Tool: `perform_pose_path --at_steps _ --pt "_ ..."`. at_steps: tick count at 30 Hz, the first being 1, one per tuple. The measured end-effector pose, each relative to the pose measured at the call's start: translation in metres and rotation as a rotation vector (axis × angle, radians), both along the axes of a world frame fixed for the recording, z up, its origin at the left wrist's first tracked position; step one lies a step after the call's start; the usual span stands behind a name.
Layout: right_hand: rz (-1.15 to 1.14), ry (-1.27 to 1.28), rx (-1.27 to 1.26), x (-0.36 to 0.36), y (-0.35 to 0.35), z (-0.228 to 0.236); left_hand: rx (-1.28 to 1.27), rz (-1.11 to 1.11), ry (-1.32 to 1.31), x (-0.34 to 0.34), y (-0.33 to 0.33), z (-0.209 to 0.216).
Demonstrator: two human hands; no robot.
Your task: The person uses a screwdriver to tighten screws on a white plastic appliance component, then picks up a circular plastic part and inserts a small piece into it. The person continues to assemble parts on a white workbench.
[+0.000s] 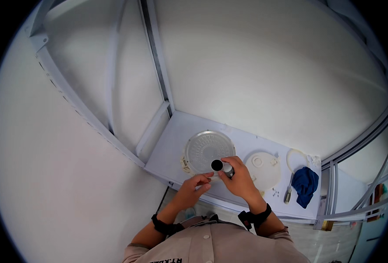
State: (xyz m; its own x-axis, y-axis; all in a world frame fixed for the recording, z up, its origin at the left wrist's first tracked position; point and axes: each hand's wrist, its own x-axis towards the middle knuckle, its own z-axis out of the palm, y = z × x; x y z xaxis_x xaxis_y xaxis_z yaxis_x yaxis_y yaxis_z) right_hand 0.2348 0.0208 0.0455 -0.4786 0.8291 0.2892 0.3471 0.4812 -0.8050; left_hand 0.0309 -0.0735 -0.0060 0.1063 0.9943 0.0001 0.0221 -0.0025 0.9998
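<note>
My right hand (pixel 239 180) is closed around a small grey cylinder (pixel 229 170) with a round black end (pixel 217 165) in a pale rim. I cannot make out what kind of part it is. My left hand (pixel 195 189) is beside it on the left, fingers stretched toward the cylinder and thumb apart; nothing shows between them. Both hands are above the near edge of a round silver metal plate (pixel 209 151) with a raised pattern. A cream-coloured part (pixel 184 165) sticks out from under the plate at its left.
A white round plastic cover (pixel 266 173) lies right of the plate on the white bench (pixel 170 133). Farther right are several small screws (pixel 276 192), a screwdriver (pixel 287 195), a blue cloth (pixel 305 186) and a cream loop (pixel 295 154). Frame posts (pixel 156 57) and pale walls enclose the bench.
</note>
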Motion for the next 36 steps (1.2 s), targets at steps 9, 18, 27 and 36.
perform_pose_path --at_steps 9,18,27,36 --pt "-0.043 0.047 -0.051 0.018 -0.006 -0.018 0.159 0.337 0.177 -0.019 0.005 0.004" --pt "-0.043 0.095 -0.046 0.021 -0.009 -0.023 0.599 0.33 0.744 -0.007 0.019 0.024" --pt "-0.013 0.093 -0.019 0.025 -0.007 -0.022 0.613 0.204 0.884 -0.009 0.026 0.027" --pt "-0.001 0.079 -0.072 0.027 -0.009 -0.019 0.595 0.18 1.061 -0.003 0.022 0.039"
